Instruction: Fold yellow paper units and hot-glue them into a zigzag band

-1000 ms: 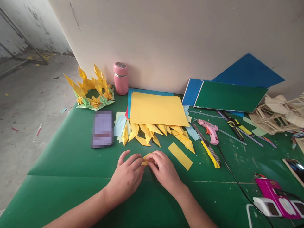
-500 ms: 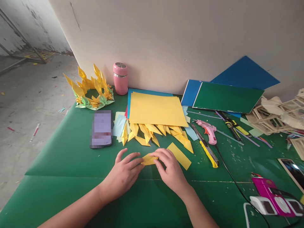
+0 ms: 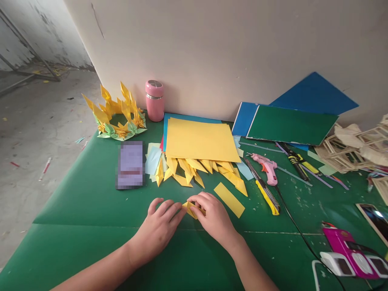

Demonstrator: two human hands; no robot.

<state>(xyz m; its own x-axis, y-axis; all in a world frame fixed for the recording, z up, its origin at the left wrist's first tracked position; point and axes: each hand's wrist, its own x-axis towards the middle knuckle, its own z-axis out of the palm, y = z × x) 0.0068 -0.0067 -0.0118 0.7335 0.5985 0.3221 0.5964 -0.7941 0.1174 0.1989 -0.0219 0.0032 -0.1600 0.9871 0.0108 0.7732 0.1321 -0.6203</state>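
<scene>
A small folded piece of yellow paper (image 3: 189, 209) lies between my two hands over the green table. My left hand (image 3: 162, 222) pinches its left end, the thumb hidden beneath the fingers. My right hand (image 3: 212, 214) is closed on its right side, with thumb and fingertips pressed on the fold. Just beyond my right hand rests a flat yellow paper strip (image 3: 229, 199). Several folded yellow paper pieces (image 3: 189, 170) lie further back, partly under a stack of yellow sheets (image 3: 202, 139).
A yellow paper crown (image 3: 121, 111), a pink flask (image 3: 154, 101) and a blurred phone (image 3: 130, 165) stand or lie left. Rightward are a utility knife (image 3: 265, 192), a pink glue gun (image 3: 266, 167) with its cable, wooden frames (image 3: 342, 147) and a magenta power strip (image 3: 348, 250).
The yellow paper between my hands has gone from a flat narrow strip to a peaked fold at its left part. My right thumb has moved in onto it.
</scene>
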